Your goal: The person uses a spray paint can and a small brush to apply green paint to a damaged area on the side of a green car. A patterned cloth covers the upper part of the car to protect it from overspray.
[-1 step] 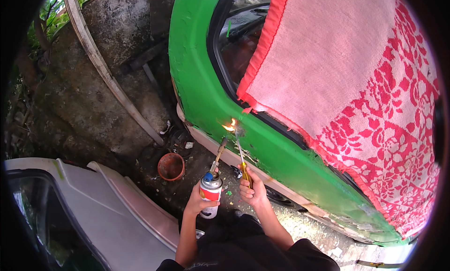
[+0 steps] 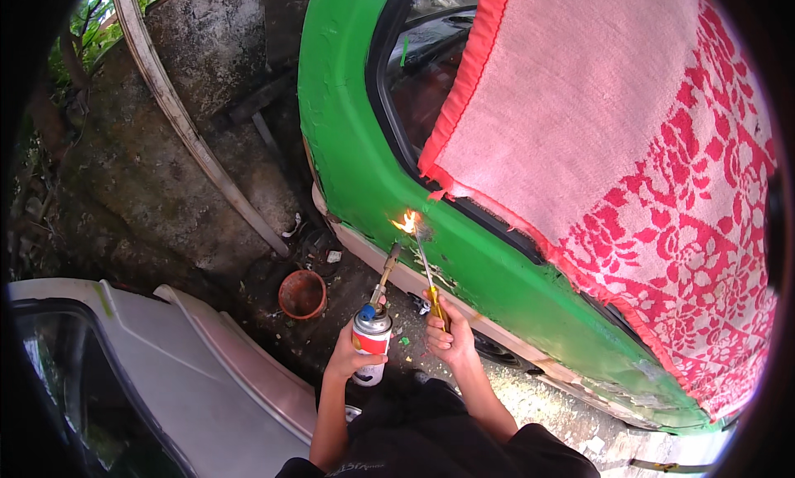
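While your left grip (image 2: 349,355) grasps torch can (image 2: 372,344), right grip (image 2: 452,337) clasps yellow-handled tool (image 2: 436,302) at can's two o'clock, tip beside flame (image 2: 407,222) at green car (image 2: 358,176). Red bucket (image 2: 309,314) at can's ten o'clock.

One gas torch (image 2: 372,344), one yellow-handled tool (image 2: 435,297), one flame (image 2: 407,222), two vehicles (image 2: 472,259) (image 2: 199,379), one pink-and-red cloth (image 2: 596,114), one reddish bucket (image 2: 303,315)

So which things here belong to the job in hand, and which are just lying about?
In the job:
gas torch, in the left hand
yellow-handled tool, in the right hand
green car, flame at its panel

Seemingly just about:
reddish bucket
curved strip
pale car
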Demonstrator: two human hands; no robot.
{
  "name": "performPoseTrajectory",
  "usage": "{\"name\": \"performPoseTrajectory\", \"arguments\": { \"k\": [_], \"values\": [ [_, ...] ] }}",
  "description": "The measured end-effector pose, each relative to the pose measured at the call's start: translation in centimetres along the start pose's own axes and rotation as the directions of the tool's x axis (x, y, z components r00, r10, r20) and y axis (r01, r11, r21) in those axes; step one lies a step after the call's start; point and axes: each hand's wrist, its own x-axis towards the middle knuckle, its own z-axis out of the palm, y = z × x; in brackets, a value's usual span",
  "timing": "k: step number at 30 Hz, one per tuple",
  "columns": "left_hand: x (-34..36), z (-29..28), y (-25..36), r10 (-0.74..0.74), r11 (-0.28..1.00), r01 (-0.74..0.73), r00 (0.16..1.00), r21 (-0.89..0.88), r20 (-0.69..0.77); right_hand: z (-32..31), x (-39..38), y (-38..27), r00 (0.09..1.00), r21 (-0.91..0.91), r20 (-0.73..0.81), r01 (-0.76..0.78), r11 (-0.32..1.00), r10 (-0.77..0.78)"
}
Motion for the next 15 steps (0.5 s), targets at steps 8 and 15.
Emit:
{"name": "performPoseTrajectory", "arguments": {
  "k": [8,15],
  "values": [
    [-2.0,-2.1,0.0,0.022,0.999,-0.026,0.993,-0.034,-0.114,1.7,-0.3,-2.2,1.000,-0.152,0.000,0.023,0.988,-0.023],
    [-5.2,-5.7,-1.8,0.025,0.996,-0.045,0.965,-0.074,-0.260,4.3,-4.1,-4.3,0.966,-0.575,0.033,0.228,0.785,-0.257]
  ]
}}
